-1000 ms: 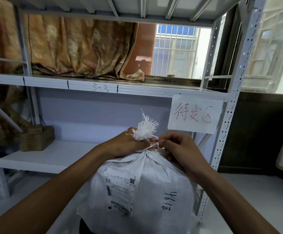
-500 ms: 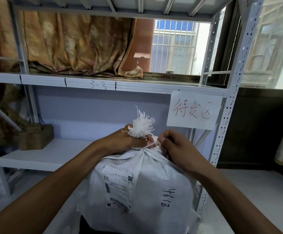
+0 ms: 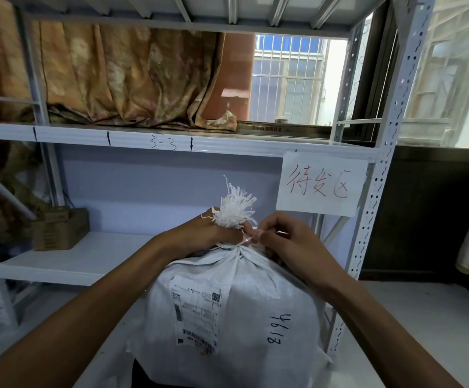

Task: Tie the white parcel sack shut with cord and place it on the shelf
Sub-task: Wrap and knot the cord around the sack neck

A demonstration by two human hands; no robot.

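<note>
Step in hand: tying. The knot at the neck is being worked; judged not yet finished.
Sack: the white parcel sack [image 3: 236, 303] stands upright in front of the shelving, near the right upright [image 3: 373, 205] and forward of the lower shelf's front edge. What carries it is hidden at the bottom of the view.
Neck: gathered tight, with a frayed tuft [image 3: 237, 208] standing above the gather.
Cord: a pale strip [image 3: 251, 238] crosses the gather between the two hands (its free ends are too small to trace).
Left hand: the left hand [image 3: 202, 233] is clenched round the neck just under the tuft, holding the gather closed.
Right hand: the right hand [image 3: 292, 242] pinches the cord between thumb and fingertips, just beside the neck.
Shelf: the lower shelf [image 3: 68, 261] carries a cardboard box [image 3: 59, 228] at its left rear corner.
Markings: a shipping label [image 3: 197, 317] on the sack's front; a paper sign [image 3: 321, 183] hangs from the upper shelf's front edge at its right end.
Next move calls for: drawing the cord taut while the neck stays bunched, then a two-handed lift to the shelf.
Risk: a loosened grip could let the gather open.
</note>
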